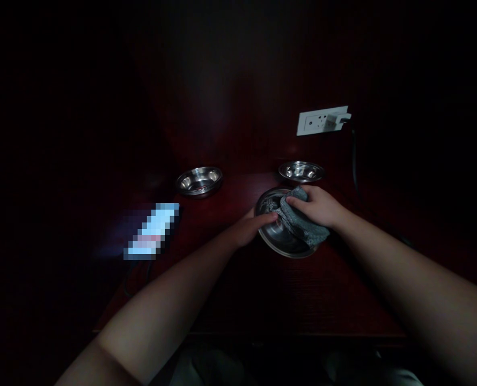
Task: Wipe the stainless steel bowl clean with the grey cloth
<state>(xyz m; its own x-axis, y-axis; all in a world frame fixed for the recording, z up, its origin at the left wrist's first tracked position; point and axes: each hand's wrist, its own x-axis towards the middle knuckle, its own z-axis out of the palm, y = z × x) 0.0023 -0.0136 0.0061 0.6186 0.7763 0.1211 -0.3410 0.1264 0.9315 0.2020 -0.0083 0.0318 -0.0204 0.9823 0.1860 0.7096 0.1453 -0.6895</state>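
A shiny metal bowl [280, 241] is tilted above the dark red table, its inside facing me. My left hand [249, 226] grips its left rim, thumb over the edge and the other fingers hidden beneath. A grey-green cloth [300, 222] lies bunched across the bowl's right side and inside. My right hand [316, 206] is closed on this cloth, thumb on top, pressing it against the bowl. Behind it stands another metal bowl [300, 171], close to my right hand. Several stacked metal bowls [200, 181] sit farther left.
A lit, blurred-out screen [153, 233] stands at the left, with a thin cable below it. On the back panel is a white socket plate [321, 120] with a plug in it; a dark cord [354, 166] hangs down from there. The table's front edge [262, 333] runs near my lap. The surroundings are very dark.
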